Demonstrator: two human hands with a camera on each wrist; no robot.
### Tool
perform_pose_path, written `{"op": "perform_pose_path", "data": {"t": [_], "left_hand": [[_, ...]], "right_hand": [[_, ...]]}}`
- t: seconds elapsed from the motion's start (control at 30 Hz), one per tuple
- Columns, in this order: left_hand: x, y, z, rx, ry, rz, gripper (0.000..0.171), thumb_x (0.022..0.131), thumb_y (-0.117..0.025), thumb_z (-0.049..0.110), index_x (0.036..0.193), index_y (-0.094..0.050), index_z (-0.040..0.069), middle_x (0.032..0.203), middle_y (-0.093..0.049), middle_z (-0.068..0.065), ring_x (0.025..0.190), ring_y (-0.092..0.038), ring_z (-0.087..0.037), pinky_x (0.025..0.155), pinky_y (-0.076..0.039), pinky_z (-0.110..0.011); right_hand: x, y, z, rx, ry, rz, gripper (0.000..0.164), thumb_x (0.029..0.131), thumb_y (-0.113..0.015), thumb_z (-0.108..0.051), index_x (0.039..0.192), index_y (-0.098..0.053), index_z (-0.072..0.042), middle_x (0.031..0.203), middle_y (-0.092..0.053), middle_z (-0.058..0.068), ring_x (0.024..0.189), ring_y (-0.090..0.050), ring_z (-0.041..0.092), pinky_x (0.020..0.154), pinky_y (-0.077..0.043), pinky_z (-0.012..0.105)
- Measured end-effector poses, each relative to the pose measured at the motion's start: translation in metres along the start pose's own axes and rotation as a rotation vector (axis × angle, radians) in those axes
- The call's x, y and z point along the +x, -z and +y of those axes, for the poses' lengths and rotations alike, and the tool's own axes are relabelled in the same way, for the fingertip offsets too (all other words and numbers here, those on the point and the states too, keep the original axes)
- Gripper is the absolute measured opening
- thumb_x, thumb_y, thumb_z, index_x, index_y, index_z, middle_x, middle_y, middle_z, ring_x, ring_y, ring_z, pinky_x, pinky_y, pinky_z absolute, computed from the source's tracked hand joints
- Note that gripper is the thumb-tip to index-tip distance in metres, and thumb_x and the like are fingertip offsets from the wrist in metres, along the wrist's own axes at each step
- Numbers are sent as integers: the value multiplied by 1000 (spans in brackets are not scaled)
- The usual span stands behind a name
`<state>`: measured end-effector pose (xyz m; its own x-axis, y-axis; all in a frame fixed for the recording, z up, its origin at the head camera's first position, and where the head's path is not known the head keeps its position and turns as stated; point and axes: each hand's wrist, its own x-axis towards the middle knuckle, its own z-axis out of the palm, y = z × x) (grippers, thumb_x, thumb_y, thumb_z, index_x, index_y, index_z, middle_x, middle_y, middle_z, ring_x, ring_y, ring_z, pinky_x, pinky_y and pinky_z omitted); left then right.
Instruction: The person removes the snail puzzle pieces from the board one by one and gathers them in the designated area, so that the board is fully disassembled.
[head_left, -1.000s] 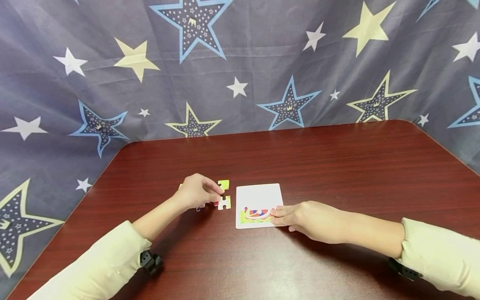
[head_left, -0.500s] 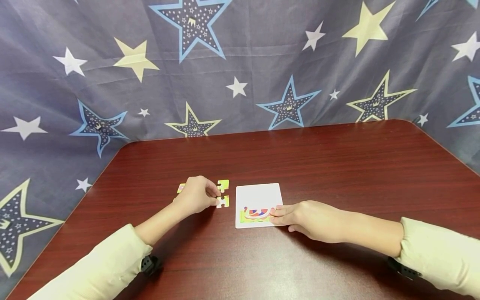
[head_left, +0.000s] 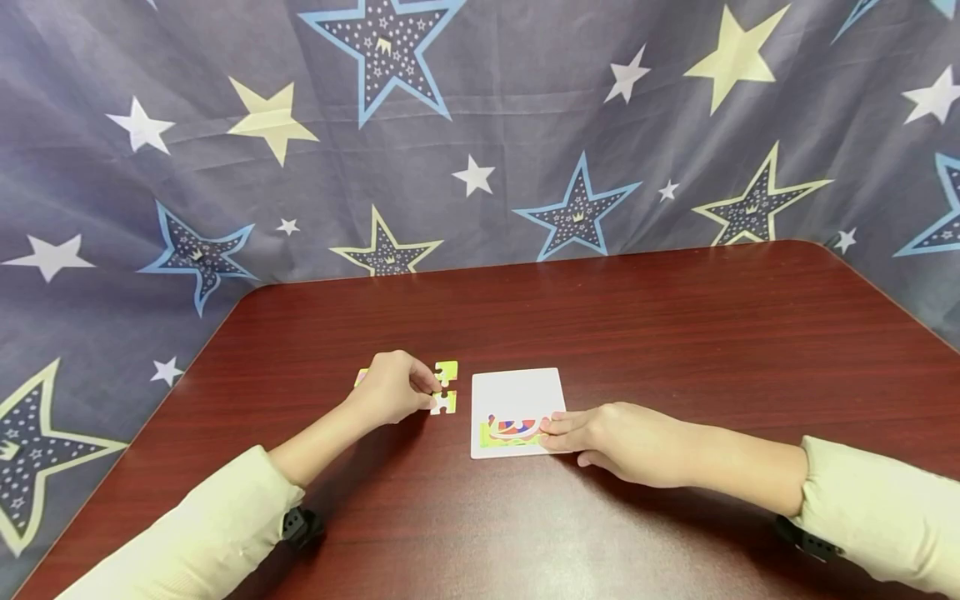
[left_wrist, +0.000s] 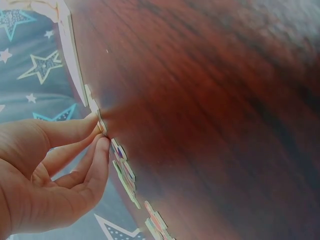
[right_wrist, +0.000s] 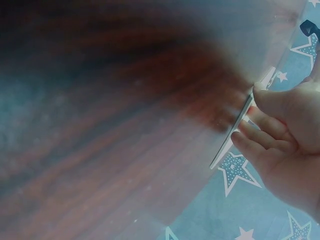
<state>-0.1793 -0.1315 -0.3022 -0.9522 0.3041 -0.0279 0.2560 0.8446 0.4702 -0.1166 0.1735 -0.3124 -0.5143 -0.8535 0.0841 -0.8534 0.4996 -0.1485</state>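
At the near left, a cream sleeve (head_left: 195, 533) crosses the desk (head_left: 637, 333), a small black device (head_left: 300, 527) at its wrist. A puzzle piece (head_left: 361, 377) peeks out at the far left side of the left hand (head_left: 392, 387), whose grip pinches the left edge of a yellow-green near piece (head_left: 446, 403). A far piece (head_left: 447, 370) lies right beside that one, on its far side; whether they interlock I cannot tell. To the right, a white board (head_left: 517, 392) lies flat, a red, blue and yellow-green picture (head_left: 510, 432) along its near part. The right hand (head_left: 630, 443) rests straight fingers on the board's near right corner, its grip uncurled. A second cream sleeve (head_left: 877, 512) follows at the near right.
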Motion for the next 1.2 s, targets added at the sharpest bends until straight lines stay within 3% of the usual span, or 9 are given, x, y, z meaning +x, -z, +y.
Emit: {"op": "perform_pose_path", "data": {"t": [0.2,0.37,0.6,0.8,1.2], "left_hand": [[0,1,1,-14,-8,12,10,77,-76,5,87,-77,6,81,-76,-6,66,-64,-9,57,-49,-22],[-1,-2,7,-46,-59,13,13,77,-75,6,90,-76,6,83,-75,-6,71,-67,-11,62,-51,-23],[-9,-18,25,-6,-260,-79,18,78,-77,11,95,-75,8,90,-75,-3,82,-69,-14,70,-54,-21],[-15,-28,37,85,-406,-86,18,78,-77,11,95,-74,6,91,-71,-4,83,-65,-16,70,-50,-18],[-14,-31,43,3,-345,-148,19,75,-79,7,92,-71,3,83,-70,-4,74,-60,-9,67,-48,-15]], "right_hand": [[0,0,0,4,1,0,45,86,-67,-4,129,-62,-17,134,-61,5,124,-59,21,96,-52,37],[0,1,0,2,1,-1,45,86,-67,-4,129,-62,-17,134,-61,5,124,-59,22,96,-52,37],[1,1,0,17,4,4,45,87,-67,-5,129,-62,-17,134,-61,5,124,-59,22,96,-52,37],[1,0,0,14,6,15,45,86,-67,-5,129,-63,-18,133,-62,4,123,-60,22,95,-52,37],[2,2,1,52,13,11,42,88,-66,-7,128,-63,-17,133,-62,6,123,-60,22,97,-51,38]]}}
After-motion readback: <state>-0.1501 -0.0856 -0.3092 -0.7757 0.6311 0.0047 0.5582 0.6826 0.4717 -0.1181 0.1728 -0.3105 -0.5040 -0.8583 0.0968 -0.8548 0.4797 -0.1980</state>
